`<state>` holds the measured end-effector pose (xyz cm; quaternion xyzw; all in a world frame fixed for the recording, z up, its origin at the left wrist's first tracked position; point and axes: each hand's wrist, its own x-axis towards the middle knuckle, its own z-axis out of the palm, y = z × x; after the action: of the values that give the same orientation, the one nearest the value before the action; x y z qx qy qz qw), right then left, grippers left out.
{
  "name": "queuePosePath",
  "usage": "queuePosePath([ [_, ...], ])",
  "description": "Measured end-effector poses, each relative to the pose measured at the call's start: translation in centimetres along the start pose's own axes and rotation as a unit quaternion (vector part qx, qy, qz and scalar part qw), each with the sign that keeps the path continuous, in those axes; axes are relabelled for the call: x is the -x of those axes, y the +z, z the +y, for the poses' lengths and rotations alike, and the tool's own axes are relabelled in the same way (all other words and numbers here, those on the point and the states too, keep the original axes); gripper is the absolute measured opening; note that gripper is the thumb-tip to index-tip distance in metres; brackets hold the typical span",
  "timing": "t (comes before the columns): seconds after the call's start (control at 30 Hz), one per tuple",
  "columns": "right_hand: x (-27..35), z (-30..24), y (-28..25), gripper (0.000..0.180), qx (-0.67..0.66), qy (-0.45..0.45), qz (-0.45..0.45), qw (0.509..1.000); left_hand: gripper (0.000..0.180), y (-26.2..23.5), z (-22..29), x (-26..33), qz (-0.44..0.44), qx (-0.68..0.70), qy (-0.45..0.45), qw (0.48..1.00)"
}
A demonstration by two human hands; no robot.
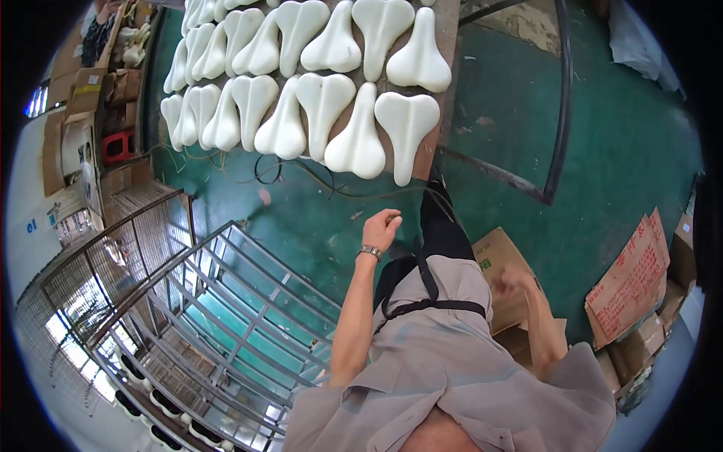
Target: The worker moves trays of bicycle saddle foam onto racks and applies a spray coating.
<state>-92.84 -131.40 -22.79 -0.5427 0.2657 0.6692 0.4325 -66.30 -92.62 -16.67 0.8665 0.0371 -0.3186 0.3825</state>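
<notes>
My left hand point(382, 229), with a metal watch on its wrist, hangs in front of my body, its fingers curled in and nothing visible in them. It is apart from the table and the white foam bicycle saddle pads point(407, 129) on it. The pads lie in rows, wide ends alternating. My right hand point(514, 280) is held out at my right side, smeared by motion, above a cardboard box point(497, 260). Whether its fingers hold anything does not show.
A metal-barred rack point(248, 339) stands at the left, with black-and-white saddles point(166, 403) beyond it. A dark metal frame point(561, 113) juts out right of the table point(446, 124). Cables point(339, 194) trail across the green floor. Flattened cardboard point(629, 279) leans at the right.
</notes>
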Motion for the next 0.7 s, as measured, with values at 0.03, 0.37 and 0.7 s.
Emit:
queuePosePath([
  [0.03, 1.7, -4.1, -3.4, 0.03, 0.013, -0.09, 0.096, 0.991, 0.026, 1.2, 1.7, -1.6, -0.029, -0.014, 0.006, 0.999],
  [0.37, 2.0, -35.5, -26.1, 0.034, -0.152, -0.375, 0.453, 0.795, 0.026, 9.4, 8.2, -7.8, -0.143, 0.116, 0.011, 0.983],
  [0.7, 0.0, -47.2, -43.8, 0.051, -0.143, -0.302, 0.621, 0.709, 0.036, 17.3, 13.3, -13.7, -0.148, 0.653, -0.265, 0.694],
])
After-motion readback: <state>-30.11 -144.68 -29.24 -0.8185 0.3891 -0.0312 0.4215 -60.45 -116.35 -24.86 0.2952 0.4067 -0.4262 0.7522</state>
